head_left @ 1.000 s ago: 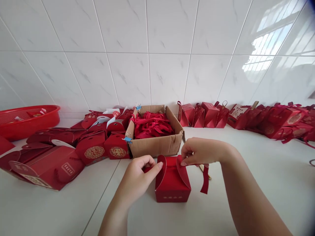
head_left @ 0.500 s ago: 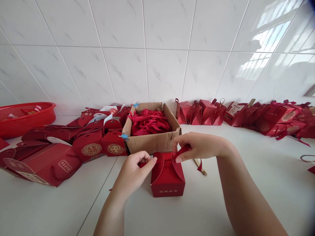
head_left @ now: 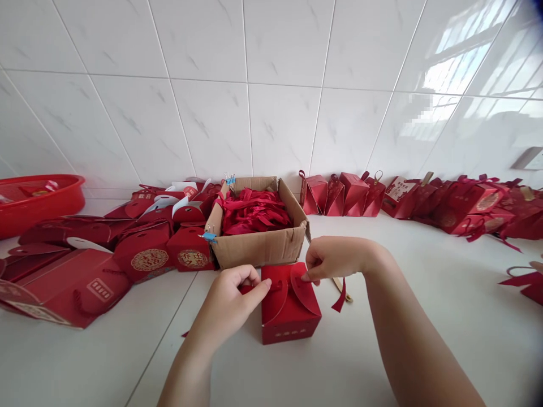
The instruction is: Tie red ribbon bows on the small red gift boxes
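Observation:
A small red gift box (head_left: 292, 328) with gold lettering stands on the white table, its rounded top flaps folded inward. A red ribbon (head_left: 275, 286) passes through the holes in the flaps. At the box's left side, my left hand (head_left: 237, 294) is closed, pinching the ribbon between thumb and forefinger. My right hand (head_left: 333, 261) is closed at the right flap, fingertips pressed on the ribbon there; its palm side is hidden. A loose ribbon tail (head_left: 340, 298) hangs below the right hand.
Behind the box sits a cardboard carton (head_left: 258, 249) of red ribbons. Several red gift boxes (head_left: 148, 254) crowd the left, near a red basin (head_left: 42, 198). More finished boxes (head_left: 462, 206) line the wall at right. A gold strip (head_left: 348, 297) lies beside the box.
The flaps have come down flatter and closer together. My right hand has lowered slightly against the right flap, its fingers curled tighter. The ribbon tail beneath it shows more.

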{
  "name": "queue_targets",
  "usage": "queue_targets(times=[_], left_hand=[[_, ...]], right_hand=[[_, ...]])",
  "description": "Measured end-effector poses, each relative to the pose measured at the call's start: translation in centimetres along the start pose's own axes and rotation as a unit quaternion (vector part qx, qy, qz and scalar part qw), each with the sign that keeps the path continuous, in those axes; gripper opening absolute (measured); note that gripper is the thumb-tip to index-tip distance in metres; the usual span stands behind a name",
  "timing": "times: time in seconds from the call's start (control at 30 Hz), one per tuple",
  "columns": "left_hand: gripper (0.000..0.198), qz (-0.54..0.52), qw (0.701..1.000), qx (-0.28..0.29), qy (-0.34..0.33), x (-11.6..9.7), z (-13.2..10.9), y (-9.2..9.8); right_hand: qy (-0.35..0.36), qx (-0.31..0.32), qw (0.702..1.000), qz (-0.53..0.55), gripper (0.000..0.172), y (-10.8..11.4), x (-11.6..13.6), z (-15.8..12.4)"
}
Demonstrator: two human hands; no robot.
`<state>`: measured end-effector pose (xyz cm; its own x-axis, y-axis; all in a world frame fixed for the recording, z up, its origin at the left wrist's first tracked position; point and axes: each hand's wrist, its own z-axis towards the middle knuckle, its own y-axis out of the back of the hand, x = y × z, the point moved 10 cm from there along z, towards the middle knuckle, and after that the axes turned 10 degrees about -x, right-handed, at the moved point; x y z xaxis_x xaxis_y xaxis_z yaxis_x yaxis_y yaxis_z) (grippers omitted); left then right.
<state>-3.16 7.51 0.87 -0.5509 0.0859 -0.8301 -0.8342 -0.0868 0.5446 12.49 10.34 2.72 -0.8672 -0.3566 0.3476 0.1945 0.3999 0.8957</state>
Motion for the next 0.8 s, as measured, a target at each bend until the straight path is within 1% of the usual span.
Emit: queue_targets(times=[0.1,0.17,0.23,0.3,0.4,0.53,0.6,0.67,0.77,0.8], left_hand=[[0.032,-0.003,1.000,-0.015,-0.008,-0.2,0.1,0.4],[0.034,-0.013,1.000,-0.027,0.002,-0.3,0.1,0.7],[0.037,-0.023,0.999,-0.031,0.015,-0.2,0.1,0.9],[0.038,-0.027,0.999,-0.024,0.017,-0.3,0.0,0.9],[0.038,-0.025,1.000,-0.008,0.006,-0.4,0.0,0.6],[0.039,-0.026,1.000,-0.010,-0.002,-0.4,0.0,0.5],[0.038,-0.035,0.999,-0.009,-0.001,-0.5,-0.1,0.4],[0.035,-0.052,0.998,-0.017,0.021,-0.3,-0.2,0.6],[0.030,-0.100,0.992,-0.038,0.066,-0.2,-0.5,1.6],[0.029,-0.122,0.989,-0.042,0.070,-0.4,-0.5,2.1]], right_hand=[[-0.022,-0.020,1.000,0.003,0.037,0.6,-0.9,-0.2],[-0.031,-0.038,0.999,0.004,0.042,1.2,-1.5,-0.5],[-0.029,-0.062,0.998,0.007,0.043,1.9,-2.1,-1.0],[-0.029,-0.082,0.996,0.007,0.043,2.5,-2.5,-1.5],[-0.033,-0.090,0.995,0.010,0.040,2.9,-2.9,-2.4],[-0.048,-0.105,0.993,0.021,0.031,3.3,-3.1,-3.1],[-0.069,-0.117,0.990,0.027,0.030,3.5,-3.4,-3.4],[-0.096,-0.135,0.986,0.033,0.035,4.0,-4.1,-4.0],[-0.128,-0.191,0.972,0.039,0.050,5.3,-5.2,-5.6],[-0.129,-0.206,0.969,0.041,0.054,5.8,-5.5,-6.1]])
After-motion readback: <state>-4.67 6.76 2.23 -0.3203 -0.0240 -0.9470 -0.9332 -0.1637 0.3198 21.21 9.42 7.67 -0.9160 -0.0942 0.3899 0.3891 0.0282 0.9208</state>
